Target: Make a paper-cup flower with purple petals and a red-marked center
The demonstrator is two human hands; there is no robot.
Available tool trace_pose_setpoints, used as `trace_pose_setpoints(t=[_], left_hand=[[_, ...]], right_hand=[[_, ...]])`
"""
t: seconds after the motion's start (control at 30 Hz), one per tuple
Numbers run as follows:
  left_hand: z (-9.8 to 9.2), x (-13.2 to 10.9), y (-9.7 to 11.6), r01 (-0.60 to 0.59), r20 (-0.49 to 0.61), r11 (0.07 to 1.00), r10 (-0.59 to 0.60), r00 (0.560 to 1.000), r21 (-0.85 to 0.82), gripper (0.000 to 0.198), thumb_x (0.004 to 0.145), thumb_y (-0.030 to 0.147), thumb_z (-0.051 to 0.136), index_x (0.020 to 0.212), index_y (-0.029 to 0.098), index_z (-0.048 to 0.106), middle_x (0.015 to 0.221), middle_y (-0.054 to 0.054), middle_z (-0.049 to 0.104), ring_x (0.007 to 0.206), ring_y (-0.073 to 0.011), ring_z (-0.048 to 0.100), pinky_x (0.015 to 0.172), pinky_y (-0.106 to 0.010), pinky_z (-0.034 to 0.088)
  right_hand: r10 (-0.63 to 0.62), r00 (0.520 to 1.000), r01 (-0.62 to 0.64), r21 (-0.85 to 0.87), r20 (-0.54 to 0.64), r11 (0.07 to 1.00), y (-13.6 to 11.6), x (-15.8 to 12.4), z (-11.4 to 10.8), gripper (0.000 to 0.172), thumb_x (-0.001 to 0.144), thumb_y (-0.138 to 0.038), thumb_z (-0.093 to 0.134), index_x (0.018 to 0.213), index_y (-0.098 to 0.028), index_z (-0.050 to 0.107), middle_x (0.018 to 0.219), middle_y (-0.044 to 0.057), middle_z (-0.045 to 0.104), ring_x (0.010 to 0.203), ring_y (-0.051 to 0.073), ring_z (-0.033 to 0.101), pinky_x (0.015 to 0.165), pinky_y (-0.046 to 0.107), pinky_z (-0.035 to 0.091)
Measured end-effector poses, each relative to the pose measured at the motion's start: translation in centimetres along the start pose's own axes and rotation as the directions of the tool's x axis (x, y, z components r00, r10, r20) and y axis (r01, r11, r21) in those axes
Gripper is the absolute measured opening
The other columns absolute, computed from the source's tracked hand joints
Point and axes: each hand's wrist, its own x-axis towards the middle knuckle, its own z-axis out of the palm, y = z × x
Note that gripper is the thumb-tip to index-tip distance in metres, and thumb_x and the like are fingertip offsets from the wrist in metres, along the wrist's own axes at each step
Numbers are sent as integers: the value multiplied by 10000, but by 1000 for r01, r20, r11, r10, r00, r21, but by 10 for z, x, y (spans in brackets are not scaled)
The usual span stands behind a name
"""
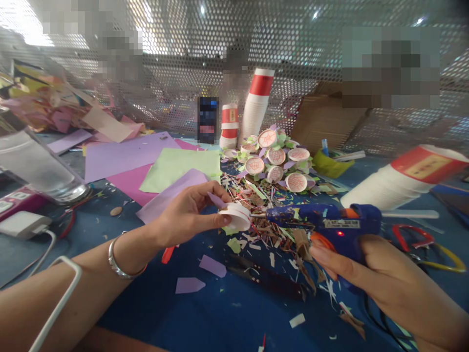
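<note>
One round white disc (240, 215) pinched in left grip (192, 209), blue plastic glue gun (353, 222) clasped in right grip (390, 271), shredded paper (269, 237)

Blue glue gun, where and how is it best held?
Probably by the handle, from the right, as the right hand holds the blue glue gun: the handle drops down behind the orange trigger, well away from the metal nozzle, which points left and may be hot, since a red light glows.
</note>
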Motion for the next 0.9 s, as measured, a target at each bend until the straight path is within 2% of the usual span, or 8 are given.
trace_pose_setpoints(t=[0.07, 0.17, 0.27, 0.5, 0.6, 0.73, 0.8, 0.9], left_hand=[[1, 0, 1, 9, -8, 1000, -9, 1000, 9, 244, 793, 231, 819, 904, 159, 615, 873, -30, 701, 833, -142, 663, 752, -279, 493], [2, 1, 2, 9, -9, 1000, -8, 1000, 11, 225, 797, 217, 809, 894, 156, 616, 843, -19, 689, 788, -125, 649, 705, -255, 478], [2, 1, 3, -16, -9, 1000, 16, 1000, 19, 220, 800, 226, 809, 880, 154, 617, 829, -19, 686, 772, -122, 645, 695, -252, 475], [-1, -1, 3, -106, 0, 981, 107, 994, 164, 203, 838, 274, 783, 919, 153, 641, 917, -63, 717, 861, -164, 666, 777, -308, 501], [-1, -2, 5, -177, 10, 960, 179, 984, 216, 175, 845, 266, 783, 904, 158, 659, 925, -62, 711, 912, -170, 656, 805, -307, 491], [0, -1, 6, -89, -5, 995, 89, 996, 37, 233, 811, 276, 818, 894, 161, 632, 902, -58, 710, 864, -171, 666, 779, -314, 511], [0, 0, 4, -42, -5, 999, 42, 999, -32, 241, 814, 263, 813, 912, 162, 618, 879, -45, 706, 832, -158, 666, 764, -303, 514], [-1, 2, -1, -28, 3, 997, 28, 1000, -73, 236, 819, 235, 805, 934, 163, 611, 865, -24, 694, 810, -134, 656, 736, -267, 501]], right_hand=[[6, 1000, -6, -1, 13, 1000, 1, 0, 0, 420, 859, -568, 639, 583, -252, 647, 536, -11, 617, 454, 164, 556, 418, 223, 501], [30, 998, -32, 35, 47, 999, 3, -1, -1, 333, 853, -571, 647, 768, -262, 736, 724, 0, 740, 644, 211, 693, 618, 244, 602], [64, 996, -68, 59, 64, 996, 5, -1, -1, 294, 835, -549, 681, 802, -263, 740, 776, -2, 753, 782, 243, 731, 741, 262, 616], [59, 996, -63, 56, 61, 996, 6, -1, 1, 316, 838, -561, 678, 775, -257, 737, 708, -6, 731, 614, 208, 637, 662, 272, 602], [103, 991, -111, 105, 81, 988, 6, 1, 0, 299, 818, -543, 708, 777, -247, 714, 736, 0, 725, 651, 211, 642, 692, 276, 601], [125, 989, -135, 126, 81, 983, 8, 0, -1, 316, 808, -533, 725, 722, -234, 672, 671, -3, 657, 595, 185, 580, 580, 254, 556], [109, 993, -112, 126, 34, 986, 10, -2, -1, 379, 824, -547, 708, 636, -233, 613, 579, -20, 572, 517, 157, 506, 494, 240, 502], [99, 995, -93, 136, -34, 986, 14, -6, 0, 441, 848, -564, 686, 577, -235, 571, 534, -23, 539, 486, 148, 488, 453, 234, 459]])
